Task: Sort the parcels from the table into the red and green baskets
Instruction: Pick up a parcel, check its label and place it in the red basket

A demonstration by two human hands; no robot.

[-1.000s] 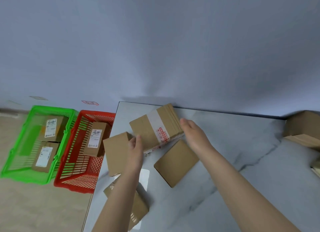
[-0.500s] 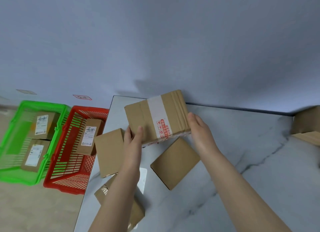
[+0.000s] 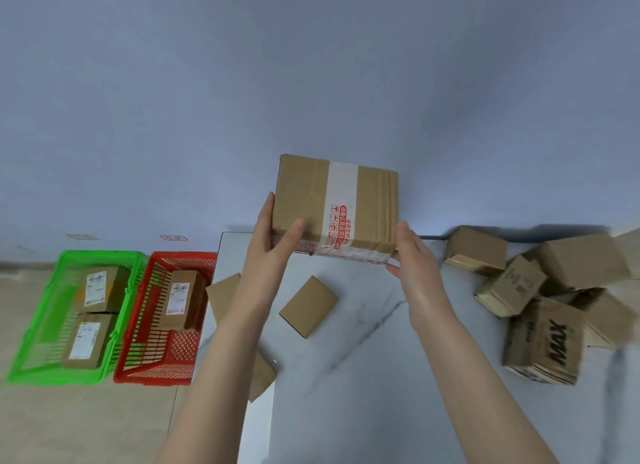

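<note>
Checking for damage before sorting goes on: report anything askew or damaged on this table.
The parcel held between left hand and right hand has wrinkled tape along its lower edge. The box heap on the right lies tumbled, boxes tilted against each other.

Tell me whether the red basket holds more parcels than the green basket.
No: the green basket holds two labelled parcels, while the red basket holds a single parcel.
</note>
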